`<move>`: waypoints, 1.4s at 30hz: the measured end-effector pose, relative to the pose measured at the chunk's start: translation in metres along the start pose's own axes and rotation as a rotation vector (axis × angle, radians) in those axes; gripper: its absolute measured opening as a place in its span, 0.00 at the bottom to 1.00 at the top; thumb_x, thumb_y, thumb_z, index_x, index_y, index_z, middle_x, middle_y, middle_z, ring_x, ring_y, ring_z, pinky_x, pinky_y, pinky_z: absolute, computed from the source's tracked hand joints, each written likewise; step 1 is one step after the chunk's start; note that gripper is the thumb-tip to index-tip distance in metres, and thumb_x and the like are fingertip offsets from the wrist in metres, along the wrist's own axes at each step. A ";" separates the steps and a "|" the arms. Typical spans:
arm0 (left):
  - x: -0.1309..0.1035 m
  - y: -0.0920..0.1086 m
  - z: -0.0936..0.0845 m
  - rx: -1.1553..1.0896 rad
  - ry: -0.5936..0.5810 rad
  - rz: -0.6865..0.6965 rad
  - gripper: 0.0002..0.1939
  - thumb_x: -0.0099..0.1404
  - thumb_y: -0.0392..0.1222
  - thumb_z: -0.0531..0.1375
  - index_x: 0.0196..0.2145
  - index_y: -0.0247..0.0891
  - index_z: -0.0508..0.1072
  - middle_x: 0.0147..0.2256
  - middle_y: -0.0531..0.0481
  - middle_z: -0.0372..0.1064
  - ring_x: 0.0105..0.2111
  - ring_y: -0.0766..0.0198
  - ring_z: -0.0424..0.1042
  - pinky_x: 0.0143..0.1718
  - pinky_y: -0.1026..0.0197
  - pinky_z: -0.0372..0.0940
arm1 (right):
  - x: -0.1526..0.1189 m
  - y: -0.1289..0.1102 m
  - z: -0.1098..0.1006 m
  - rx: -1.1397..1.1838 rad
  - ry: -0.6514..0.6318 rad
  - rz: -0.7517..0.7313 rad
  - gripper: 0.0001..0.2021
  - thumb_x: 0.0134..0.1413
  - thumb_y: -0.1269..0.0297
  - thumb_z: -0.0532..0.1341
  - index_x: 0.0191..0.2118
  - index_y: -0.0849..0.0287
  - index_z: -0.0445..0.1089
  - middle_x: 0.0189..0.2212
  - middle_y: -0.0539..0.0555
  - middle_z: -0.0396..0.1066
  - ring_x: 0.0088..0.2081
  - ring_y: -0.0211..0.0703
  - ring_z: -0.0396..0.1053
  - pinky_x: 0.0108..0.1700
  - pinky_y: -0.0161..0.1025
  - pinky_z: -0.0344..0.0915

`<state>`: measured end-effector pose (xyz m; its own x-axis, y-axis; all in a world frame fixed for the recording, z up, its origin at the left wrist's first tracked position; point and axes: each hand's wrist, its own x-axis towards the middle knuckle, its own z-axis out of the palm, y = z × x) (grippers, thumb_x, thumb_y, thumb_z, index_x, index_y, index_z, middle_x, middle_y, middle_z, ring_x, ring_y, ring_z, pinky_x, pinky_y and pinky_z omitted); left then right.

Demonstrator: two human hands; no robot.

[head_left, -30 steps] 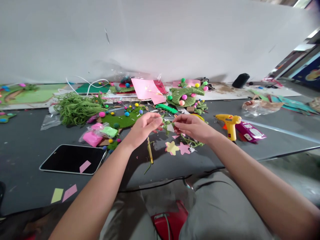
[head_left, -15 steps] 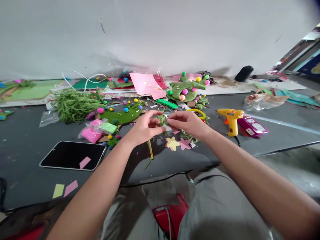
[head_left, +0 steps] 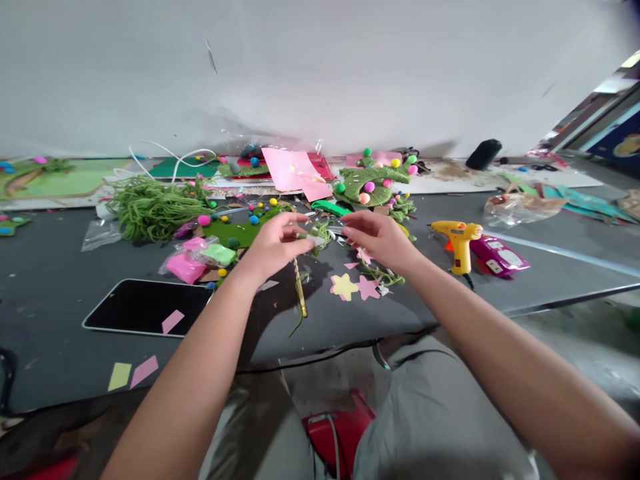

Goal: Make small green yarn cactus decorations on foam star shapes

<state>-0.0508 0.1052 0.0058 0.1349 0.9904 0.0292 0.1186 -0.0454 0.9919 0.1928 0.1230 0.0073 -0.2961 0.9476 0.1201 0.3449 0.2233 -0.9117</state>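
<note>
My left hand point(head_left: 283, 243) is closed, with thumb and fingers pinched on a small pale piece point(head_left: 316, 241) beside a tangle of green yarn point(head_left: 325, 233). Across the yarn, my right hand point(head_left: 377, 237) has its fingers bent toward the left hand; what its fingertips hold, if anything, is too small to tell. Below the hands lie a yellow paper star point(head_left: 345, 287) and a pink paper star point(head_left: 369, 287). A gold-coloured stick point(head_left: 300, 293) rests on the table just left of the stars.
A yellow glue gun point(head_left: 460, 243) and a purple packet point(head_left: 499, 256) are at the right. On the left are a phone point(head_left: 145, 308), green yarn strands point(head_left: 153, 208) and bags of pink and green stuff point(head_left: 186, 267). Green felt shapes with pompoms point(head_left: 367, 185) stand behind.
My hands have moved apart a little, showing more of the green yarn between them. The gold-coloured stick's upper part has come into view. The camera view has shifted slightly.
</note>
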 end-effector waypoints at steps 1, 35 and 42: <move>0.001 0.001 -0.004 -0.008 0.042 -0.009 0.28 0.52 0.45 0.75 0.50 0.39 0.76 0.37 0.46 0.77 0.34 0.57 0.76 0.35 0.56 0.68 | 0.002 0.002 -0.004 -0.035 0.006 0.015 0.18 0.59 0.54 0.66 0.49 0.61 0.75 0.36 0.56 0.78 0.32 0.40 0.72 0.35 0.41 0.70; 0.010 0.003 -0.002 -0.632 0.200 -0.219 0.20 0.49 0.36 0.72 0.39 0.39 0.72 0.34 0.48 0.79 0.37 0.58 0.80 0.37 0.57 0.73 | 0.026 0.001 0.050 -0.712 -0.249 -0.262 0.05 0.64 0.68 0.62 0.41 0.58 0.76 0.44 0.58 0.72 0.40 0.47 0.70 0.38 0.39 0.59; 0.011 -0.002 0.002 -0.513 0.235 -0.130 0.21 0.48 0.37 0.73 0.39 0.38 0.72 0.34 0.49 0.78 0.34 0.61 0.79 0.35 0.61 0.69 | 0.027 0.006 0.045 -0.577 -0.152 -0.272 0.04 0.65 0.72 0.57 0.37 0.59 0.68 0.41 0.59 0.72 0.42 0.49 0.69 0.45 0.44 0.64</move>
<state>-0.0479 0.1160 0.0043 -0.0783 0.9886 -0.1288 -0.3803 0.0898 0.9205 0.1467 0.1393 -0.0122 -0.5485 0.8063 0.2213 0.6499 0.5777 -0.4938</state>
